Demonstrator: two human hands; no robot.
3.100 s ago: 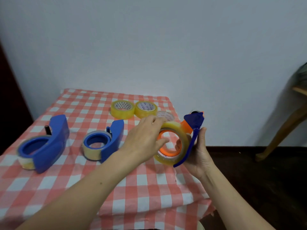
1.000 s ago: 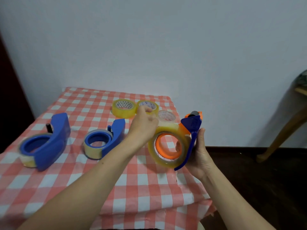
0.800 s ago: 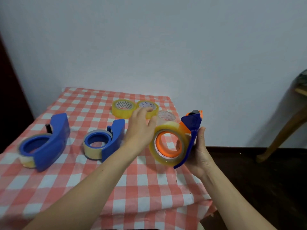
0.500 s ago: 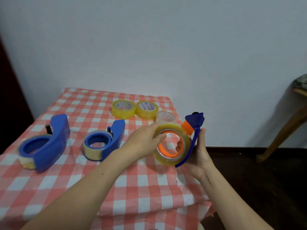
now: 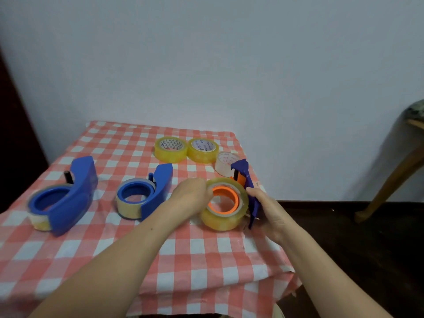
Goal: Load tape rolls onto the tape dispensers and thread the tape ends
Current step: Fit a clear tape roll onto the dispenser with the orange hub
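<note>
A blue and orange tape dispenser (image 5: pixel 248 184) lies flat near the table's right edge, with a yellowish tape roll (image 5: pixel 223 216) on its orange hub. My right hand (image 5: pixel 267 211) grips the dispenser's blue handle. My left hand (image 5: pixel 191 197) holds the roll's left side, fingers curled on its rim. Two blue dispensers, one large (image 5: pixel 68 198) at the left and one smaller (image 5: pixel 149 193) in the middle, each carry a roll. Three loose rolls sit at the back: two yellow (image 5: pixel 170 149) (image 5: pixel 203 150) and one pale (image 5: pixel 226 162).
The table wears a red and white checked cloth (image 5: pixel 137 249); its right edge drops off just beside my right hand. A white wall rises behind it. A wooden chair leg (image 5: pixel 387 187) stands on the dark floor at the far right.
The dispenser with its roll came down from upright in the air to lying flat on the cloth. My left hand shifted from the roll's top to its left rim.
</note>
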